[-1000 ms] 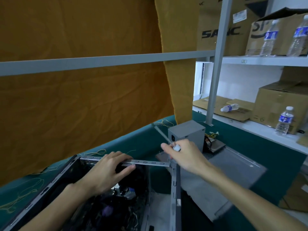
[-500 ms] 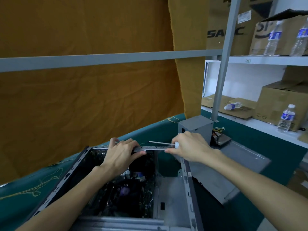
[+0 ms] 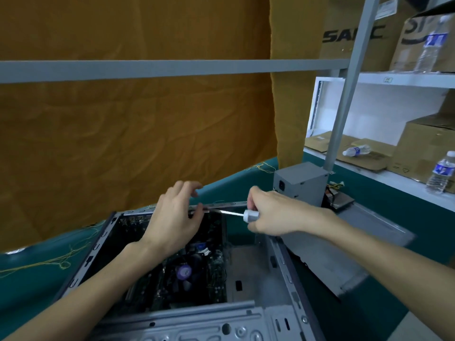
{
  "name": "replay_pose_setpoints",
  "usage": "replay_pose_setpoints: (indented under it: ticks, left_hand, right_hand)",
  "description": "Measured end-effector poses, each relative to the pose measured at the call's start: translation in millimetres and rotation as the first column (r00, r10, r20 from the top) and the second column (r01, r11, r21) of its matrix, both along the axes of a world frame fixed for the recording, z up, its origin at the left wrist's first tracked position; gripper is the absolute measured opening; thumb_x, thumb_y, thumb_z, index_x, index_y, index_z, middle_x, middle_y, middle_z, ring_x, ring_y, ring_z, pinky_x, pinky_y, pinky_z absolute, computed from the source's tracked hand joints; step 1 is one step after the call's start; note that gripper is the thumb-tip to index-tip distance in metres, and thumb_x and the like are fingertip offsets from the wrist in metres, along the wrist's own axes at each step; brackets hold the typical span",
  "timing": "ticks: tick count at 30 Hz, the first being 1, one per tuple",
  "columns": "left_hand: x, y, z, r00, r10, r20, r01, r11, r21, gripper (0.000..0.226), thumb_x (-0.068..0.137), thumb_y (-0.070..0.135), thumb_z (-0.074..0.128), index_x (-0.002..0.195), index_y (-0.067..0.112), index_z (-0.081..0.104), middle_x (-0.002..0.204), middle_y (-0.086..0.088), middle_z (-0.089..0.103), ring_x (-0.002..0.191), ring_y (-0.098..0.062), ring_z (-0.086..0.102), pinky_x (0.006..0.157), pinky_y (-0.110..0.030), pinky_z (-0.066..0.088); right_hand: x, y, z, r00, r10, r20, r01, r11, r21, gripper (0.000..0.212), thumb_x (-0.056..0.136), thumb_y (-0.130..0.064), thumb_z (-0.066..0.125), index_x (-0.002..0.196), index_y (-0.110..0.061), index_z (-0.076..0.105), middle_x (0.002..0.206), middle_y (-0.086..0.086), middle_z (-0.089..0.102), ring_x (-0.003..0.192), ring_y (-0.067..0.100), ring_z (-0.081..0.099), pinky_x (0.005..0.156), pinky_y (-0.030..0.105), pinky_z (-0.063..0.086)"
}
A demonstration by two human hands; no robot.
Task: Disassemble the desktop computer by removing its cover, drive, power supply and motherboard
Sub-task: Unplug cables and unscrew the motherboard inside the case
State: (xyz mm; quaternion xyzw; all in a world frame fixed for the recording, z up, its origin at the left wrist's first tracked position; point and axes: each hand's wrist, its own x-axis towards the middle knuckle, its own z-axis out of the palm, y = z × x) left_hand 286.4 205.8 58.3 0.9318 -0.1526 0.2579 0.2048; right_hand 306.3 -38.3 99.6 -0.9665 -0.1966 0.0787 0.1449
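The open computer case (image 3: 187, 274) lies on its side on the teal desk (image 3: 384, 207) in the lower middle of the frame, its cover already off; a grey panel (image 3: 344, 247) that is probably that cover lies flat to the right of it. The grey power supply (image 3: 299, 184) stands outside the case, in the middle right of the frame, with a flat dark unit (image 3: 341, 201), perhaps the drive, just beside it. The motherboard (image 3: 187, 271) is left inside, down in the dark well of the case, with its round purple-labelled fan showing.

The right hand (image 3: 273, 214) grips the white handle of a screwdriver (image 3: 236, 214). The tool's long axis runs nearly level, from the handle toward the left of the frame, and the tip ends at the far rim of the case, right by the left hand's thumb. The left hand (image 3: 174, 217) hovers over that far rim with its fingers spread and loosely bent, holding nothing; whether the thumb touches the rim or the blade cannot be told.

The motherboard lies below and nearer the bottom of the frame than both hands. The left hand sits directly above it, so it is the nearer one. The screwdriver would likely have to swing from level to pointing down into the case to reach the board's screws.
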Motion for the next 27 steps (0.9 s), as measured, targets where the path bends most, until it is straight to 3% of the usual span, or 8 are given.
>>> replay_pose_setpoints:
  ticks: [3,6,11,14,17,20,24,27]
  left_hand:
    - [-11,-3,-1,0.981,-0.182,-0.069,0.190,0.974,0.127,0.018,0.097,0.022,0.064,0.113,0.025,0.073,0.101,0.010,0.061,0.093,-0.013,0.059,0.082,-0.036,0.049]
    - [-15,-3,-6,0.934,-0.299,-0.197,0.320,0.944,0.084,0.020,0.097,0.017,0.064,0.111,0.024,0.076,0.100,0.011,0.063,0.089,-0.007,0.061,0.079,-0.027,0.050]
    - [-7,-9,-21,0.921,-0.292,-0.258,0.330,0.937,0.119,0.017,0.094,0.024,0.071,0.111,0.025,0.077,0.099,0.016,0.067,0.086,-0.003,0.063,0.077,-0.019,0.050]
    - [-1,-16,-30,0.917,-0.249,-0.310,0.287,0.955,0.080,0.011,0.089,0.025,0.077,0.100,0.025,0.080,0.093,0.018,0.073,0.083,0.003,0.065,0.074,-0.007,0.044]
    - [8,-23,-31,0.900,-0.220,-0.376,0.252,0.967,0.037,0.001,0.087,0.023,0.078,0.086,0.022,0.079,0.079,0.013,0.074,0.070,0.001,0.062,0.068,-0.018,0.047]
    - [15,-25,-36,0.858,-0.205,-0.471,0.245,0.969,0.025,0.026,0.088,0.020,0.076,0.066,0.026,0.066,0.059,0.017,0.061,0.056,0.001,0.049,0.058,-0.017,0.038]
    - [16,-24,-45,0.851,-0.134,-0.507,0.223,0.968,0.118,0.020,0.088,0.021,0.074,0.068,0.026,0.070,0.066,0.013,0.066,0.065,-0.004,0.058,0.067,-0.027,0.047]
    - [17,-25,-49,0.895,-0.069,-0.440,0.118,0.989,0.086,0.031,0.085,0.023,0.073,0.058,0.030,0.058,0.059,0.009,0.059,0.058,-0.012,0.049,0.061,-0.034,0.043]
  right_hand:
    - [-10,-5,10,0.990,0.042,-0.132,-0.028,0.994,0.104,0.030,0.083,-0.026,0.080,0.098,-0.024,0.053,0.089,0.003,0.072,0.057,0.015,0.070,0.051,0.031,0.054]
    - [-14,-11,12,0.986,0.040,-0.162,-0.002,0.973,0.231,0.029,0.076,-0.020,0.087,0.093,-0.020,0.063,0.077,0.002,0.076,0.055,0.015,0.073,0.050,0.027,0.056]
    - [-12,-19,13,0.996,-0.005,0.090,-0.014,0.979,0.204,0.028,0.071,-0.049,0.087,0.077,-0.027,0.070,0.076,-0.004,0.074,0.056,0.012,0.070,0.049,0.026,0.052]
    - [-9,-16,16,0.993,0.030,0.116,-0.064,0.952,0.300,0.028,0.069,-0.049,0.089,0.081,-0.034,0.068,0.085,-0.012,0.070,0.064,0.011,0.069,0.055,0.030,0.054]
    - [-7,-4,14,0.979,0.044,0.197,-0.113,0.926,0.359,0.032,0.072,-0.045,0.088,0.089,-0.035,0.063,0.078,-0.016,0.060,0.060,-0.001,0.060,0.047,0.016,0.040]
    - [-4,11,4,0.968,0.056,0.243,-0.137,0.933,0.334,0.033,0.075,-0.041,0.087,0.092,-0.029,0.062,0.079,-0.013,0.061,0.061,0.002,0.056,0.048,0.014,0.035]
    - [3,28,-9,0.974,0.055,0.221,-0.125,0.939,0.321,0.030,0.078,-0.034,0.086,0.093,-0.023,0.062,0.079,-0.006,0.064,0.066,0.010,0.059,0.055,0.030,0.048]
    - [8,38,-17,0.977,0.020,0.212,-0.087,0.945,0.316,0.027,0.079,-0.029,0.084,0.092,-0.022,0.061,0.078,-0.004,0.067,0.070,0.015,0.062,0.064,0.041,0.057]
